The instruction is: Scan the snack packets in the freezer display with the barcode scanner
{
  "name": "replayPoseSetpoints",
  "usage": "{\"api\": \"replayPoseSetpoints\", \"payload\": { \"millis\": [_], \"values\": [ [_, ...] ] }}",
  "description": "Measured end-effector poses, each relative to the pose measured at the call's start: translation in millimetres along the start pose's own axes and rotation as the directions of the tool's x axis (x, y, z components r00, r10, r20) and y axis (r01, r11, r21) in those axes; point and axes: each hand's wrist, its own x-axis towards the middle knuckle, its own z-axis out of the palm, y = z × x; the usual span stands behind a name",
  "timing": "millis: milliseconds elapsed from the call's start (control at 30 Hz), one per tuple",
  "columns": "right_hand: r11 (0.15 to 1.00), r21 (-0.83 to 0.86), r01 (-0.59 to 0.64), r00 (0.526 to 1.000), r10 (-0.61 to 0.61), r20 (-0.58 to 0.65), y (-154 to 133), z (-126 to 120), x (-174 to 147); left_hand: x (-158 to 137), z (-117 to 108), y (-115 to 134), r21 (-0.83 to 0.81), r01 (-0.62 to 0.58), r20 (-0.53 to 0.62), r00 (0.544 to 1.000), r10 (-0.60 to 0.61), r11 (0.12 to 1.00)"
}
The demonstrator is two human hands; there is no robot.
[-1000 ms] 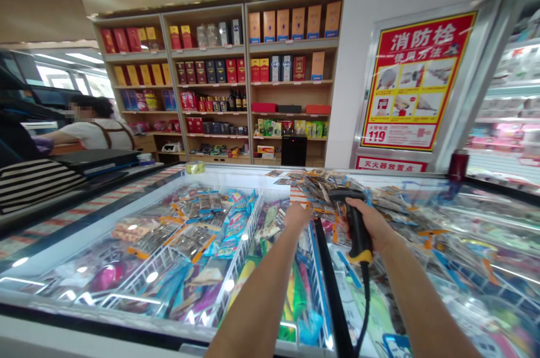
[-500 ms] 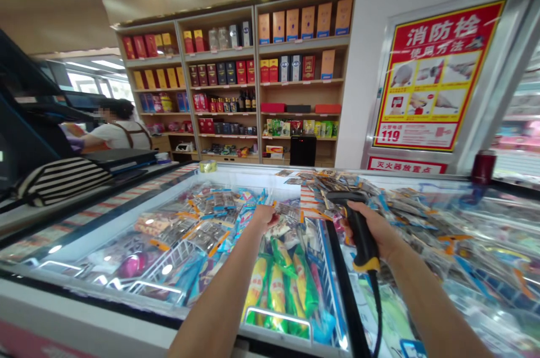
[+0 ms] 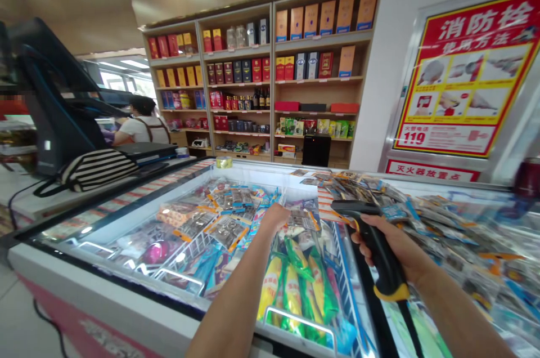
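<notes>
My right hand [image 3: 390, 240] is wrapped round the grip of a black and yellow barcode scanner [image 3: 382, 251]. Its head points left and its cable runs down toward me. My left hand [image 3: 276, 217] is closed, reaching forward over the chest freezer [image 3: 160, 341], with a small clear snack packet with an orange edge [image 3: 301, 219] at its fingertips. Part of its fingers is hidden. Below lie yellow and green corn-shaped ice cream packs [image 3: 291, 290] in a wire basket. Many small snack packets [image 3: 371, 186] are heaped on the glass at the right.
A striped pouch [image 3: 99, 169] and a black checkout screen [image 3: 59, 88] stand on the left counter. Beyond it is another person [image 3: 145, 124] in a white top. Shelves of boxed goods [image 3: 240, 71] line the back wall. A red poster [image 3: 468, 76] hangs right.
The view has swung left, so most things sit farther right. The scanner has tilted and come somewhat closer, still in my right hand. My left hand stays closed over the freezer.
</notes>
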Motion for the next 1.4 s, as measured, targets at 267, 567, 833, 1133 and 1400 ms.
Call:
{"api": "replayPoseSetpoints", "payload": {
  "millis": [267,567,833,1133,1400],
  "values": [
    [1.0,-0.025,-0.018,1.0,0.018,0.021,4,-1,2,-15,11,18,0.414,-0.155,0.079,0.988,0.134,0.897],
    [0.998,0.038,-0.041,0.998,0.039,0.054,10,9,4,14,14,-5,-0.013,-0.018,-0.125,0.992,0.016,1.0],
    [0.998,-0.022,-0.061,0.998,0.061,0.006,15,35,-6,22,22,-11,-0.548,-0.047,-0.261,0.958,-0.118,0.835],
    [0.998,-0.055,-0.042,0.998,0.044,0.033,16,34,-6,20,17,-9,-0.509,-0.077,-0.326,0.939,-0.109,0.857],
    [0.998,0.033,0.054,0.998,-0.052,-0.039,0,4,-1,30,-15,-24,-0.173,-0.001,-0.487,0.869,-0.085,0.985]
  ]
}}
